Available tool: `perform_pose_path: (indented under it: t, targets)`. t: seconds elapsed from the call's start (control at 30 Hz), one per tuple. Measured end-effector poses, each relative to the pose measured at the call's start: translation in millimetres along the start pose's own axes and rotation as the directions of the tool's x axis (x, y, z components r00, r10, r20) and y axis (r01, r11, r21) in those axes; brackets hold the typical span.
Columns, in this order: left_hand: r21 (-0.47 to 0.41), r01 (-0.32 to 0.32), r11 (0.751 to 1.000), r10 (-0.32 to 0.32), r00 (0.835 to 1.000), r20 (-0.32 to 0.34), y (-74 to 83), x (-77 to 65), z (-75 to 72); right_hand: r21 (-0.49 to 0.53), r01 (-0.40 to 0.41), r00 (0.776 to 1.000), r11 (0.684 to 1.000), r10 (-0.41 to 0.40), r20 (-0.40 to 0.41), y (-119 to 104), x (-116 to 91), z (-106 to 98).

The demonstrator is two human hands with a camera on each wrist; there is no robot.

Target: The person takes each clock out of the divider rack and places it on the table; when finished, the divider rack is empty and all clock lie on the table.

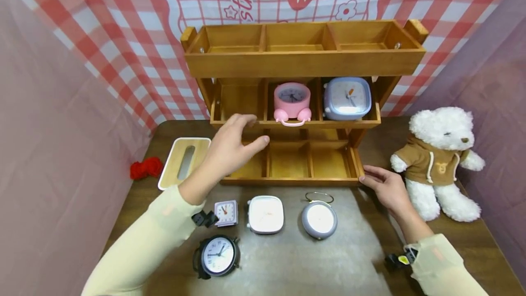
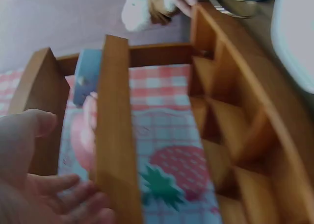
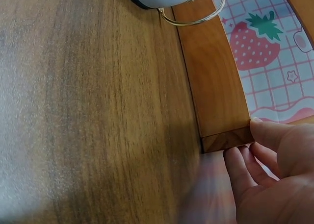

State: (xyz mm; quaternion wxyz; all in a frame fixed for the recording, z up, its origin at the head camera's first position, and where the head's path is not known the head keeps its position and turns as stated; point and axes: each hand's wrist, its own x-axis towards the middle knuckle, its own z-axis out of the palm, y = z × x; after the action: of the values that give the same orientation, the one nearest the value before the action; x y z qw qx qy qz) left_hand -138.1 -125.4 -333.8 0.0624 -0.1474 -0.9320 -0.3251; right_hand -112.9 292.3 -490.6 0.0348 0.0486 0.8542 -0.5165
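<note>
A three-tier wooden shelf (image 1: 304, 64) with divided compartments stands at the back of the table. My left hand (image 1: 232, 145) is held in front of its middle tier, thumb and fingers spread, holding nothing. My right hand (image 1: 386, 188) grips the right front corner of the bottom tier; in the right wrist view the thumb (image 3: 270, 133) and fingers lie about the wooden corner (image 3: 228, 139). On the middle tier, a pink alarm clock (image 1: 292, 99) sits in the centre compartment and a blue alarm clock (image 1: 348, 97) in the right one.
In front of the shelf lie a small lilac clock (image 1: 226, 214), a white clock (image 1: 265, 214), a grey round clock (image 1: 319, 219) and a black alarm clock (image 1: 218, 255). A tissue box (image 1: 199, 147) and red bow (image 1: 146, 168) are left, a teddy bear (image 1: 441, 163) right.
</note>
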Motion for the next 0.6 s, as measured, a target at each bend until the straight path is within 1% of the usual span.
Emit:
perform_pose_path:
  t: [0.1,0.27,0.37,0.43,0.53,0.6]
  targets:
    - [0.042,0.039,0.998,-0.039,0.999,0.018,20.7,17.0,3.6,-0.007,-0.004,1.0,1.0,0.004,0.005,1,-1,1]
    - [0.143,0.068,0.987,-0.062,0.997,-0.04,45.0,36.5,11.6,-0.043,-0.005,1.0,0.999,0.005,0.004,1,-2,2]
    - [0.193,0.086,0.977,-0.073,0.995,-0.073,52.7,44.3,19.6,-0.05,-0.011,1.0,0.999,0.012,0.003,1,-2,1]
    - [0.209,0.1,0.973,-0.079,0.991,-0.104,55.4,48.5,25.2,-0.041,-0.013,1.0,0.999,0.014,0.005,1,-1,1]
    - [0.194,0.114,0.974,-0.084,0.984,-0.157,58.9,53.9,31.7,-0.022,-0.008,1.0,1.0,0.008,0.007,1,0,0]
    - [0.182,0.119,0.976,-0.086,0.98,-0.181,61.6,57.6,34.1,-0.014,0.002,1.0,1.0,-0.002,0.001,1,1,-1]
